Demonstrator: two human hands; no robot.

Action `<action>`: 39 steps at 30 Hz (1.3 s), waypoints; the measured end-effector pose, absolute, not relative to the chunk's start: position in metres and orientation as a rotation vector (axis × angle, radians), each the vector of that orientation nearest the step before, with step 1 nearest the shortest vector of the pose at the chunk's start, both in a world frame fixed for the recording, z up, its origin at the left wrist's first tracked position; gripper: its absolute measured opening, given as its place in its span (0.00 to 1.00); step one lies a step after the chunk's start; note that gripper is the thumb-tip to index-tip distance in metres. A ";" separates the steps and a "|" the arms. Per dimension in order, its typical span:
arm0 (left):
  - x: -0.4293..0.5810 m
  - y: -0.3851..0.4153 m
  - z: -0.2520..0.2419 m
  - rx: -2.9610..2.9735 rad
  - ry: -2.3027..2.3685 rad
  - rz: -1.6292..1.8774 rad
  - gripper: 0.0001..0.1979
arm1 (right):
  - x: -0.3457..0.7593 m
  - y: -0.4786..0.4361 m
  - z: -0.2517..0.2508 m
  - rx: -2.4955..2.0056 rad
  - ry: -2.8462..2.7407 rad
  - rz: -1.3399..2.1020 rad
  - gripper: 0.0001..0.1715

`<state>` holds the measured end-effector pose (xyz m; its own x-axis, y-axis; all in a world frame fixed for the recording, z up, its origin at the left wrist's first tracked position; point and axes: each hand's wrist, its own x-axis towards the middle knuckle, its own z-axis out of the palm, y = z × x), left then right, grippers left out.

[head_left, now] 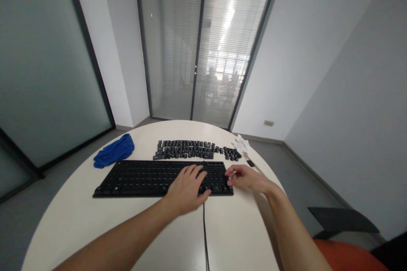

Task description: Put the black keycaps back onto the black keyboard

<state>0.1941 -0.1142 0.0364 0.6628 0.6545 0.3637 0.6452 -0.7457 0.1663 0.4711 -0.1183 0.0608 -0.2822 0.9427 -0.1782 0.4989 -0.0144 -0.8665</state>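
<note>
One left hand (pixel 186 190) spread, one right hand (pixel 243 178) curled, at a long black plastic keyboard (pixel 140 178)

We have our bare hands apart from each other. Our left hand reaches over the right part of the keyboard, fingers extended and thumb held away from them; we cannot tell whether it presses anything. Our right hand is at the keyboard's right end, by the number pad, its thumb and fingers bent toward one another; whether something small is pinched there, we cannot tell.

The keyboard lies flat before us on a round, smooth white table (pixel 104 228). From its near edge a thin black cable (pixel 204 228) runs toward us. Just beyond its far edge we see loose black keycaps (pixel 182 149) set out in rows, with a smaller group at their right end. Left of these lies a crumpled bright blue cloth (pixel 116 151); to their right, a crumpled white cloth or tissue (pixel 242 143), with a small dark block-shaped object (pixel 250 163) near it. Past the table stand dark-framed glass panels with pale slatted blinds (pixel 173 51). At our right is a black armrest (pixel 345 219) above an orange-red seat (pixel 346 256).
</note>
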 end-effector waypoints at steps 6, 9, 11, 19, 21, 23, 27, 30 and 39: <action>0.194 -0.116 0.039 2.855 1.117 0.631 0.25 | 0.472 -0.117 0.061 -1.539 -1.672 1.360 0.30; 0.194 -0.116 0.038 2.858 1.119 0.628 0.25 | 0.472 -0.118 0.061 -1.589 -1.613 1.395 0.30; 0.194 -0.116 0.038 2.858 1.119 0.625 0.25 | 0.472 -0.119 0.063 -1.635 -1.608 1.390 0.30; 0.194 -0.115 0.039 2.861 1.126 0.618 0.26 | 0.470 -0.120 0.068 -1.645 -1.687 1.370 0.29; 0.194 -0.115 0.039 2.861 1.125 0.618 0.26 | 0.470 -0.118 0.065 -1.627 -1.679 1.387 0.30; 0.194 -0.115 0.037 2.858 1.125 0.623 0.25 | 0.471 -0.116 0.062 -1.596 -1.672 1.408 0.30; 0.194 -0.115 0.035 2.859 1.125 0.631 0.25 | 0.472 -0.114 0.057 -1.561 -1.642 1.436 0.30; 0.194 -0.114 0.035 2.863 1.123 0.629 0.26 | 0.473 -0.115 0.056 -1.551 -1.650 1.424 0.29; 0.193 -0.115 0.036 2.861 1.131 0.617 0.26 | 0.483 -0.105 0.048 -1.626 -1.832 0.791 0.16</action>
